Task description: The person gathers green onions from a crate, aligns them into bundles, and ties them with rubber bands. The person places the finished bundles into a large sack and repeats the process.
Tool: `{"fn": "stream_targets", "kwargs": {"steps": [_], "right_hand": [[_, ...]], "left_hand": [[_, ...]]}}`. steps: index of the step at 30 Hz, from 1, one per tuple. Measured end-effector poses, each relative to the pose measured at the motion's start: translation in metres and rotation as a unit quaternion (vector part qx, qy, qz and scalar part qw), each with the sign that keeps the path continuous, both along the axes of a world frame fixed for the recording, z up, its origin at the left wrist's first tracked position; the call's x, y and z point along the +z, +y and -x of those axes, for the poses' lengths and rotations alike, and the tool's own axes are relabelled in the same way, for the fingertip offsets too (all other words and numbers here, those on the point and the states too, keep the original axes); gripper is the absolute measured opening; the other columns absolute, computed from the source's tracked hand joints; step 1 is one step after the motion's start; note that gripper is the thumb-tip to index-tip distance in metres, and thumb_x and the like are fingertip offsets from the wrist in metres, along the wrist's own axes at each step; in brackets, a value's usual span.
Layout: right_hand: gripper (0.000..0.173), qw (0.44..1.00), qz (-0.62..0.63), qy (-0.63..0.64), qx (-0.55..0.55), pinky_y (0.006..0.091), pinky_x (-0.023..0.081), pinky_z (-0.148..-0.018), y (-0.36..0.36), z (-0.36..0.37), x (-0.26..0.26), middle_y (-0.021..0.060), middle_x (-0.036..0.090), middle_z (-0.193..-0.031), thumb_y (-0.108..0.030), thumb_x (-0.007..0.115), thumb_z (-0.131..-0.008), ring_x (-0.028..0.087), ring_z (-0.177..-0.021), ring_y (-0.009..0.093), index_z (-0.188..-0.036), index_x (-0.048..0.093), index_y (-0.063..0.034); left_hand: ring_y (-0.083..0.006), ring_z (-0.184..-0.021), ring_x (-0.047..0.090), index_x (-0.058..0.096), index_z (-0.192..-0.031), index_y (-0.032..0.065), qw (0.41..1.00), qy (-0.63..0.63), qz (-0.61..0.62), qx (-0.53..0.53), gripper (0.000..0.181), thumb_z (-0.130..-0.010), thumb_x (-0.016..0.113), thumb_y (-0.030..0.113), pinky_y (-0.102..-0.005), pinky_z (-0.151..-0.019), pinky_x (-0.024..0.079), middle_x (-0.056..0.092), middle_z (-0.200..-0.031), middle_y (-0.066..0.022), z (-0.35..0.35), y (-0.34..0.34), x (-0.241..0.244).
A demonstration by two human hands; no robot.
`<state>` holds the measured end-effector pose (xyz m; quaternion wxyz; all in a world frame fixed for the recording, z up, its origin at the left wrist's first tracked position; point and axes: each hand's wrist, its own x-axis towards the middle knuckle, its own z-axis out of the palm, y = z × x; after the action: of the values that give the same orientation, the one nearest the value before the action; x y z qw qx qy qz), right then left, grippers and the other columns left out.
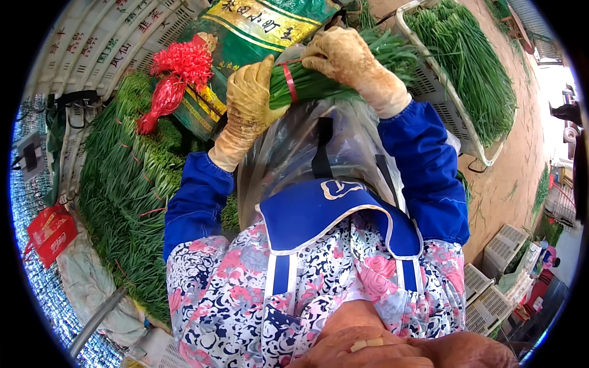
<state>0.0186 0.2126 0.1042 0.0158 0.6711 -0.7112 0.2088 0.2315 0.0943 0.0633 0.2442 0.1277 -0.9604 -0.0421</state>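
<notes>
A bunch of long green leaves, likely garlic chives (306, 82), lies across my lap above clear plastic sheeting (271, 142). A red tie band (290, 83) circles it near its left end. My left hand (248, 99), in a stained yellowish work glove, grips that end, with the thumb below and the fingers above. My right hand (343, 60), in a similar glove, bends over the top of the bunch; its fingertips pinch the band's loose end. Leaf tips fan out beyond my right wrist.
Tied bunches (124, 170) are piled at the left beside a tuft of red plastic ties (181, 64) and a green printed sack (257, 27). A white plastic crate (448, 99) of loose leaves stands at right. Stacked crates (487, 301) sit lower right; a metal bar (96, 319) slants lower left.
</notes>
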Motion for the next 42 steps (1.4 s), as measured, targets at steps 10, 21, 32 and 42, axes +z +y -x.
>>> {"fn": "stream_targets", "kwargs": {"steps": [10, 21, 32, 42], "right_hand": [[0.026, 0.987, 0.042, -0.136, -0.08, 0.0414, 0.053, -0.075, -0.013, -0.049, 0.003, 0.0111, 0.07, -0.088, -0.036, 0.07, -0.086, 0.067, -0.083, 0.031, -0.092, 0.075, -0.0107], [0.026, 0.617, 0.137, -0.771, -0.079, 0.0237, 0.054, -0.069, -0.003, -0.08, -0.047, 0.0074, 0.069, -0.099, -0.025, 0.063, -0.098, 0.067, -0.079, 0.012, -0.107, 0.062, -0.0012], [0.021, 0.818, 0.201, -0.53, -0.097, 0.0377, 0.047, -0.078, -0.031, -0.081, -0.083, 0.0145, 0.062, -0.088, -0.023, 0.056, -0.099, 0.058, -0.085, 0.029, -0.097, 0.062, -0.0028], [0.034, 0.897, 0.023, -0.44, -0.023, 0.041, 0.048, -0.087, 0.021, -0.115, -0.06, 0.0181, 0.064, -0.103, -0.031, 0.057, -0.099, 0.061, -0.097, 0.033, -0.115, 0.059, -0.0017]], "left_hand": [[-0.0283, -0.119, 0.052, 0.054, -0.13, -0.0002, 0.993, -0.105, -0.007, -0.061, 0.103, -0.051, 0.089, 0.056, -0.0453, -0.103, 0.037, 0.057, -0.12, -0.0141, 0.022, -0.01, 0.047], [-0.0284, -0.121, 0.056, 0.057, -0.129, 0.0158, 0.943, -0.331, -0.031, -0.01, 0.089, -0.056, 0.088, 0.058, -0.0476, -0.108, 0.034, 0.062, -0.122, -0.0087, 0.043, -0.008, 0.035], [-0.0351, -0.096, 0.069, 0.067, -0.103, 0.0083, 0.96, -0.27, -0.07, 0.037, 0.059, -0.061, 0.087, 0.045, -0.0441, -0.083, 0.055, 0.072, -0.1, -0.0166, 0.05, -0.011, -0.019], [-0.0376, -0.09, 0.07, 0.066, -0.092, 0.0072, 0.968, -0.232, -0.097, 0.007, 0.035, -0.073, 0.074, 0.036, -0.0473, -0.076, 0.055, 0.07, -0.089, -0.0202, 0.038, -0.032, -0.036]]}}
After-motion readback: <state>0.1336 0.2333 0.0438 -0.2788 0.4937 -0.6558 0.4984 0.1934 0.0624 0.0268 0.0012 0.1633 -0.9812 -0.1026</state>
